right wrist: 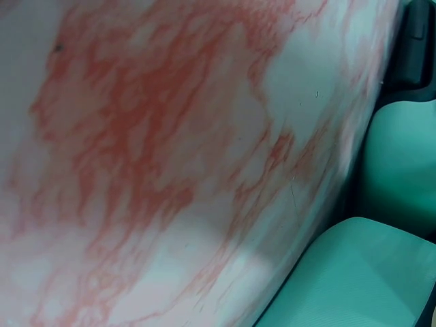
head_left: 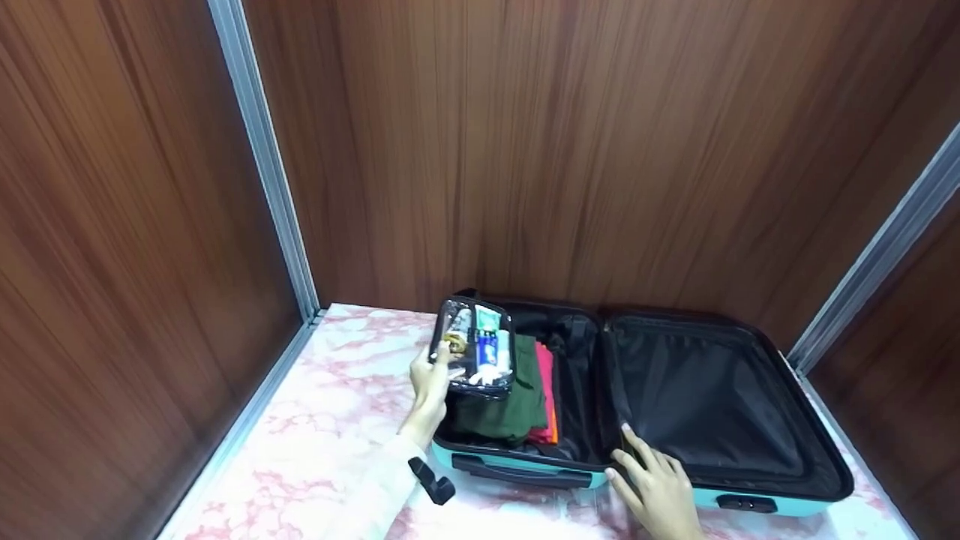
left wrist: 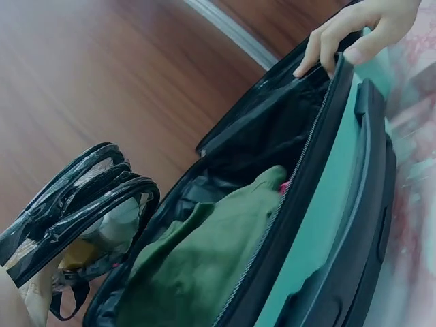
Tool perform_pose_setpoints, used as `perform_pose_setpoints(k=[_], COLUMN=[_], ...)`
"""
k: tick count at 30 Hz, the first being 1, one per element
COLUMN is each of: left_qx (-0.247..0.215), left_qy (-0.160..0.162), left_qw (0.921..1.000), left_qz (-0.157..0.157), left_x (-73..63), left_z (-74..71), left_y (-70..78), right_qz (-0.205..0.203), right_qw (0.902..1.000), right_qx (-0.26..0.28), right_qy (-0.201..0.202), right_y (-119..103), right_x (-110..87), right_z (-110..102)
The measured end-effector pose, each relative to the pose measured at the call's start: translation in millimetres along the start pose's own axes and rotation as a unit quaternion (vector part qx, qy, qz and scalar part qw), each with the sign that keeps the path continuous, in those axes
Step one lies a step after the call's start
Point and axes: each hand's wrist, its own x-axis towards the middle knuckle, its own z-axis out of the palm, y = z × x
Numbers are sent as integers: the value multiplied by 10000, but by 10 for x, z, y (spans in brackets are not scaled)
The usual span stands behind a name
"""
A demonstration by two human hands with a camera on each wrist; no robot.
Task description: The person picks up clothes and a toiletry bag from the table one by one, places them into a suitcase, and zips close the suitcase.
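Note:
My left hand (head_left: 430, 379) grips a clear, black-edged toiletry bag (head_left: 472, 352) by its left side, above the left half of an open teal suitcase (head_left: 444, 454). Small bottles and tubes show through the bag's clear side. Folded dark green clothing (head_left: 501, 418) lies in that half, beside folded pink clothing (head_left: 546, 375) with an orange edge. Fingers of my right hand (head_left: 660, 491) rest on the suitcase's front rim, close to where the halves meet. In the left wrist view, the toiletry bag (left wrist: 112, 228) hangs beside the green clothing (left wrist: 211, 266). The right wrist view does not show the right hand.
The suitcase's right half (head_left: 697, 397) lies open with a black lining. A carry handle (head_left: 521, 472) and a lock (head_left: 746, 503) sit along the front. Underneath is a pink-and-white marbled tabletop (head_left: 315, 435). Wood-grain panels (head_left: 525, 150) stand behind and at both sides.

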Motion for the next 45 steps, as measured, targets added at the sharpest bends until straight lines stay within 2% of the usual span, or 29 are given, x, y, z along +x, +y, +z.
perform_pose_setpoints(k=[6,13,16,20,23,27,30,35,42,45], left_qx=[-180,-543,-552,-233,218,583,648,833,1812,1866], left_qy=[-335,-779,-953,-962,-791,-717,-723,-454,111,91], left_qw=[9993,9948,9928,9948,9965,9944,9932,9927,9827,9821], left_qz=[-24,-367,-461,-221,-188,-518,-639,-744,-361,-256], left_x=[-93,-196,-253,-368,-396,-383,-393,-415,-439,-441], left_z=[151,268,297,302,288,310,337,349,330,317], left_y=[-93,-261,-278,-324,-486,-618,-597,-586,-592,-604], right_qz=[-9,-40,-80,-105,-143,-157,-113,-60,-98,-101], right_qw=[10000,10000,9999,9999,9999,9998,9999,10000,9999,9999], right_qx=[-12,29,17,-7,11,7,-4,24,-9,-2], right_qy=[75,79,95,81,65,85,91,-5,-26,-22], right_y=[-2,-18,-28,-41,-55,-49,-32,-29,-32,-29], right_x=[-6,-17,-15,-27,-46,-58,-50,-40,-52,-59], right_z=[12,3,-1,-10,-12,-32,-53,-65,-57,-52])
